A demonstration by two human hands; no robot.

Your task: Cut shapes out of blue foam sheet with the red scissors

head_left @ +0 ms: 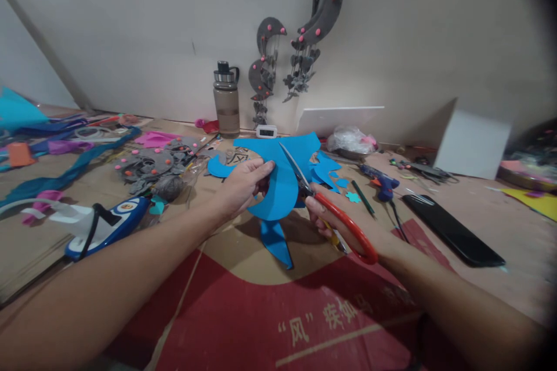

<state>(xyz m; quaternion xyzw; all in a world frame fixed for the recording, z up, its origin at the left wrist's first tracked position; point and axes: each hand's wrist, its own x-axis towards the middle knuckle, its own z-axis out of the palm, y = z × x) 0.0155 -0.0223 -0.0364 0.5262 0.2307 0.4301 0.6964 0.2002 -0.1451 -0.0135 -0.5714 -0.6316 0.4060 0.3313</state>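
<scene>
While the cardboard-covered table (243, 266) carries the clutter, I note the blue sheet (278, 179) lifted above it, left hand (243, 185) pinching its edge taut so the right hand (331, 217), fingers closed through the red scissors (335, 208), blades apart, can cut.

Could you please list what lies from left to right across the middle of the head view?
Blue and white device → left hand → blue felt sheet → red-handled scissors in the right hand → blue glue gun → black phone.
</scene>
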